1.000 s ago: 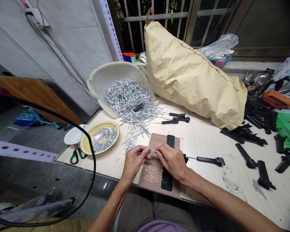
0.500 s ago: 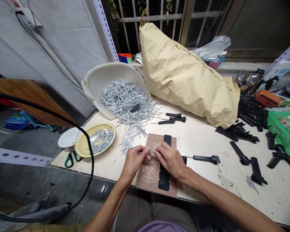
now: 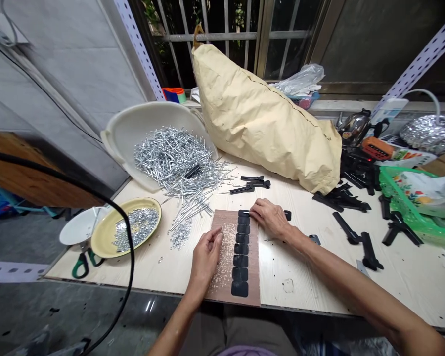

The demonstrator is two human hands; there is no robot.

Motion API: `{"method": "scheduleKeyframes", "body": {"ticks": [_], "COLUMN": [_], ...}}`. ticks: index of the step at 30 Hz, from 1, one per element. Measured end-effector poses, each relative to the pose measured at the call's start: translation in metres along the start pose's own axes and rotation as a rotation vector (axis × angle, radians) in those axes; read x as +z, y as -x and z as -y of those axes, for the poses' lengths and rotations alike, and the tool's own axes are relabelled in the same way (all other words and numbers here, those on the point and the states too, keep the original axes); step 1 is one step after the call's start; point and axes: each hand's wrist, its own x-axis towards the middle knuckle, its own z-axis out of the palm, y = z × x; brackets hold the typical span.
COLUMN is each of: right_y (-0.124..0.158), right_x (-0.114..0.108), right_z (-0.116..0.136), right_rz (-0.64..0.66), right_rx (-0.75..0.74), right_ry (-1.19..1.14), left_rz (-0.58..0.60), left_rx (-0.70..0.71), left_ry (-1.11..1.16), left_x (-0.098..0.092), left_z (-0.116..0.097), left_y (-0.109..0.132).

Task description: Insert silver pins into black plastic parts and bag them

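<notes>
My left hand (image 3: 206,254) is half curled at the left edge of a brown board (image 3: 222,291), thumb and fingertips close together; whatever they pinch, if anything, is too small to make out. At the board's top right, my right hand (image 3: 272,217) is closed on a black plastic piece with a thin metal pin. Its black end (image 3: 288,215) sticks out beyond the hand, and the pin end lies over the top pad; the middle is hidden. A column of black square pads (image 3: 240,274) runs down the board beside pale crumbs (image 3: 224,257).
A white basin (image 3: 122,133) spills silver metal pins (image 3: 174,158). Left of the board are loose washers (image 3: 181,235), a yellow dish (image 3: 100,242) of washers and green-handled scissors (image 3: 80,267). A paper sack (image 3: 267,123) lies behind; black plastic pieces (image 3: 346,228) and a green basket (image 3: 400,193) are right.
My hands have parted: the right moved up the board to the top pad, the left stayed lower left. The pads are now uncovered, and the view has shifted right.
</notes>
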Motion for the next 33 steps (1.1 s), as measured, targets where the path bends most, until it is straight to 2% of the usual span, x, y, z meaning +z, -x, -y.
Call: {"method": "scheduleKeyframes", "body": {"ticks": [2,5,6,7,10,11,12,14,15,16,19,21,23,24,28,33], "right_y": [0.011,0.026,0.027,0.027,0.023,0.023,0.024,0.026,0.026,0.025,0.019,0.018,0.018,0.016,-0.004,-0.019], "right_x": [0.003,0.006,0.006,0.006,0.006,0.005,0.005,0.003,0.002,0.001,0.0,0.005,0.012,0.014,0.014,0.009], "right_z": [0.002,0.008,0.008,0.007,0.004,0.005,0.008,0.014,0.016,0.017,0.014,0.012,0.009,0.006,-0.017,-0.032], "right_rz": [0.027,0.111,0.113,0.097,0.009,0.012,0.035,0.123,0.138,0.13,0.04,0.061,0.143,0.14,0.066,0.085], "right_rx": [-0.109,-0.387,-0.416,-0.39,-0.144,-0.139,-0.208,-0.477,-0.517,-0.496,-0.191,-0.229,-0.417,-0.397,-0.091,-0.092], "right_ry": [-0.001,-0.05,-0.054,-0.049,-0.027,-0.037,-0.061,-0.108,-0.118,-0.119,-0.084,-0.1,-0.128,-0.122,-0.038,-0.007], "left_rz": [-0.007,-0.007,-0.015,-0.023,-0.036,-0.037,-0.039,-0.044,-0.046,-0.047,-0.052,-0.054,-0.053,-0.053,-0.06,-0.052], "left_rx": [0.052,0.061,0.059,0.056,0.04,0.035,0.032,0.033,0.037,0.041,0.043,0.044,0.049,0.051,0.057,0.055], "left_ry": [-0.073,-0.132,-0.143,-0.152,-0.174,-0.175,-0.174,-0.17,-0.169,-0.17,-0.185,-0.198,-0.206,-0.21,-0.219,-0.232], "left_x": [0.004,0.007,0.008,0.008,0.009,0.009,0.009,0.01,0.01,0.011,0.011,0.01,0.01,0.01,0.011,0.01], "left_z": [0.002,0.004,0.004,0.005,0.006,0.007,0.008,0.009,0.01,0.01,0.01,0.01,0.009,0.009,0.006,0.004], "left_y": [0.002,0.003,0.003,0.003,0.003,0.003,0.002,0.002,0.002,0.002,0.002,0.003,0.003,0.003,0.003,0.004]}}
